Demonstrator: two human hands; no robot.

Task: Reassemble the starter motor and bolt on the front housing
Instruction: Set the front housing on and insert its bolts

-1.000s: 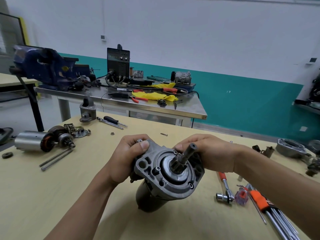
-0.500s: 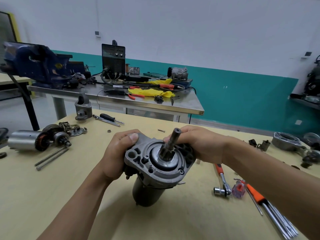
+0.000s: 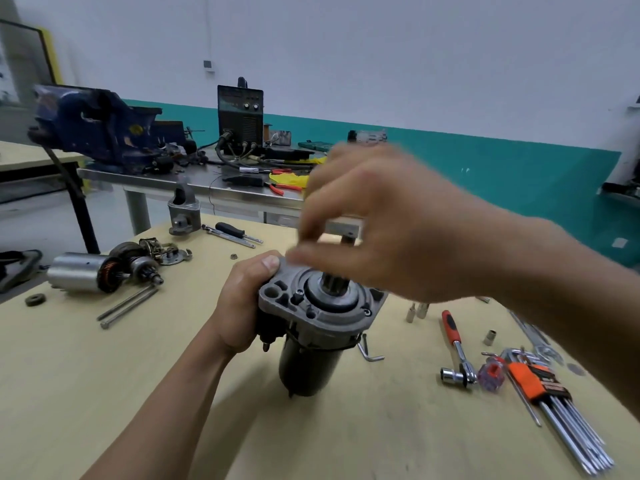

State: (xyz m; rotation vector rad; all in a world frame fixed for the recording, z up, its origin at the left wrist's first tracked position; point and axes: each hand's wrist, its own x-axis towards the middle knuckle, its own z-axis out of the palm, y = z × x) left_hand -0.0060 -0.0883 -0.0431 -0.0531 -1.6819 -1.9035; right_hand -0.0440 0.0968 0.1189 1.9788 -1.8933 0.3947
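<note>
The starter motor (image 3: 311, 355) stands upright on the yellow table (image 3: 104, 393), its dark body below and its grey end plate (image 3: 332, 311) facing up. The splined shaft (image 3: 330, 282) rises from the plate's centre. My left hand (image 3: 242, 303) grips the motor's left side, thumb on the plate's rim. My right hand (image 3: 381, 230) hovers just above the shaft, motion-blurred, fingers loosely spread and pointing down, with nothing visible in them. A grey nose housing (image 3: 183, 213) stands at the table's far left edge.
A second, stripped motor (image 3: 79, 277) and two long bolts (image 3: 128, 304) lie at left. An L-shaped hex key (image 3: 369, 351) lies beside the motor. A ratchet (image 3: 457, 344), sockets and a hex key set (image 3: 554, 400) lie at right. Behind stands a steel bench (image 3: 173, 178) with a vise (image 3: 100, 126).
My right hand has let go of the motor's right side and risen above the shaft. The motor now stands more upright, held by my left hand alone.
</note>
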